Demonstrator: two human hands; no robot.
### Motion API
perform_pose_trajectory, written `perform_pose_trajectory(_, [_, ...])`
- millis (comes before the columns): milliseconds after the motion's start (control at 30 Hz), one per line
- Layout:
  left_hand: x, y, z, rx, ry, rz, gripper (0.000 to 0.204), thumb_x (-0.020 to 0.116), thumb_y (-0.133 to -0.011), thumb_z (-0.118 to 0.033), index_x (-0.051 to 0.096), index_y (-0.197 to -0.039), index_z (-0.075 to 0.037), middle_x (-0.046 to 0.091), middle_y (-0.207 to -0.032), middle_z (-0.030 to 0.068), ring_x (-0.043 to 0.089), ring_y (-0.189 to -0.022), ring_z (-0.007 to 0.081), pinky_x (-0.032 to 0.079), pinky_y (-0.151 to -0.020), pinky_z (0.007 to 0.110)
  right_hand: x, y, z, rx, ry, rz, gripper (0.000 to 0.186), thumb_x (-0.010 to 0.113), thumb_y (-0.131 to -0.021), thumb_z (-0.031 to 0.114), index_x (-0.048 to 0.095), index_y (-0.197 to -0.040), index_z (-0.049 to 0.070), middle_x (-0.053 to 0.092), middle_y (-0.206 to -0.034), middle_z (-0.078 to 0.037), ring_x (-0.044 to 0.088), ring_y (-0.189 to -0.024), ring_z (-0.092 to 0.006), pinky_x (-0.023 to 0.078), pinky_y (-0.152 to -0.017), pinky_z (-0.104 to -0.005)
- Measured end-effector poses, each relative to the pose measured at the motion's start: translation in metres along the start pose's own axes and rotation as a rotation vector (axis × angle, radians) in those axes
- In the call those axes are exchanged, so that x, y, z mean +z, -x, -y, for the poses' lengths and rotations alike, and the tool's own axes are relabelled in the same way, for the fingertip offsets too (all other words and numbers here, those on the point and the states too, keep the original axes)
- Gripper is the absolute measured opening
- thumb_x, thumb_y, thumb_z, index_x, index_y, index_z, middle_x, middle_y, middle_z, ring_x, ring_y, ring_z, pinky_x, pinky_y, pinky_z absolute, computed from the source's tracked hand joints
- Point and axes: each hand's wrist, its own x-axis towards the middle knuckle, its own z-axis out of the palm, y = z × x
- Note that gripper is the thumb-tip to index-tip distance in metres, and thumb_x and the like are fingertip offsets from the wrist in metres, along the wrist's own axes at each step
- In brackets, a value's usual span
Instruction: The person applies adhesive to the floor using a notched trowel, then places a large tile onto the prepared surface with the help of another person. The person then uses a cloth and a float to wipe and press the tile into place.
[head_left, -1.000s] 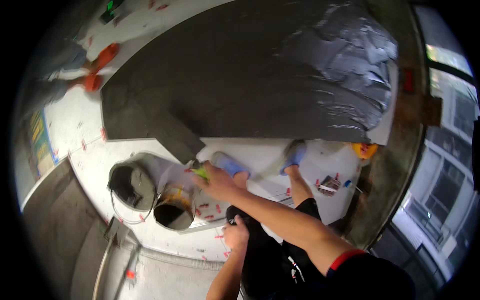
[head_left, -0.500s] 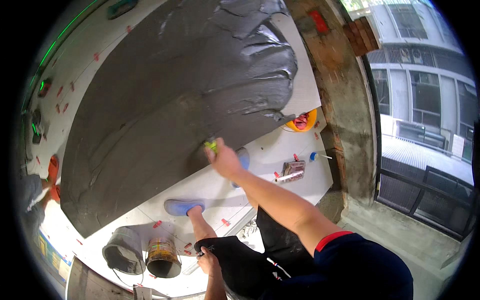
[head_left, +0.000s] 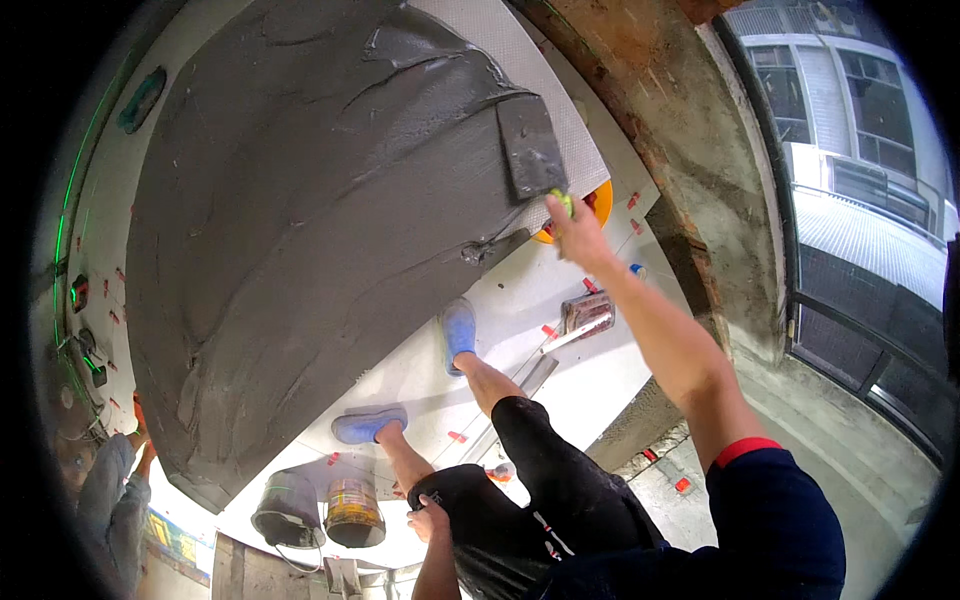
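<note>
My right hand grips the green handle of a flat trowel, whose blade lies in grey wet mortar near the right edge of a large slab. Bare ridged slab surface shows along that edge. My left hand is curled against the black shorts at my left thigh; whatever its fingers hold, if anything, is too hidden to make out. Below the trowel an orange bucket is partly covered by the slab.
Two buckets stand at lower left, near another person's legs. A metal box with a white stick and red tile clips lie on the white floor. Laser tools sit at left; a window is at right.
My right hand and trowel have moved up and right across the mortar toward the slab's right edge. My view has turned, and my left hand stays by my thigh.
</note>
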Motion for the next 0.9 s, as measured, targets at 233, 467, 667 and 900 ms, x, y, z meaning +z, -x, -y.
perform_pose_trajectory(233, [-0.048,0.040,-0.043,0.127,-0.010,-0.100,0.075,0.044,-0.091,-0.063,0.050,-0.121,0.005,0.058,-0.115,0.0267,0.062,-0.104,0.0425,0.049,-0.089,0.051,0.111,0.103,0.000,-0.215,-0.068,0.193,0.046,0.057,-0.094,0.048,0.054,-0.103,0.003,0.066,-0.079,-0.017,0.066,-0.077,-0.0338,0.050,-0.072,-0.0455])
perform_pose_trajectory(467, [-0.061,0.062,-0.090,0.319,0.119,0.031,0.079,0.043,-0.092,-0.061,0.050,-0.126,0.010,0.056,-0.126,0.0305,0.057,-0.113,0.0456,0.045,-0.095,0.050,0.058,0.080,0.005,-0.123,0.298,0.166,0.045,0.055,-0.094,0.045,0.047,-0.109,0.003,0.064,-0.089,-0.029,0.062,-0.090,-0.0465,0.048,-0.078,-0.0537])
perform_pose_trajectory(667, [-0.074,0.077,-0.115,0.360,-0.059,-0.069,0.071,0.046,-0.092,-0.060,0.056,-0.119,0.005,0.062,-0.114,0.0241,0.062,-0.105,0.0408,0.048,-0.089,0.051,-0.003,0.022,-0.064,-0.041,-0.006,-0.111,0.047,0.057,-0.095,0.046,0.053,-0.110,0.002,0.065,-0.081,-0.021,0.064,-0.074,-0.0386,0.050,-0.067,-0.0464])
perform_pose_trajectory(900, [-0.081,0.064,-0.111,0.368,-0.139,-0.099,0.071,0.044,-0.092,-0.062,0.056,-0.120,0.002,0.064,-0.113,0.0234,0.063,-0.105,0.0393,0.048,-0.090,0.050,0.002,0.054,-0.100,0.274,-0.555,-0.127,0.030,0.060,-0.097,0.038,0.055,-0.099,0.009,0.045,-0.061,0.004,0.042,-0.047,-0.0047,0.037,-0.042,-0.0243])
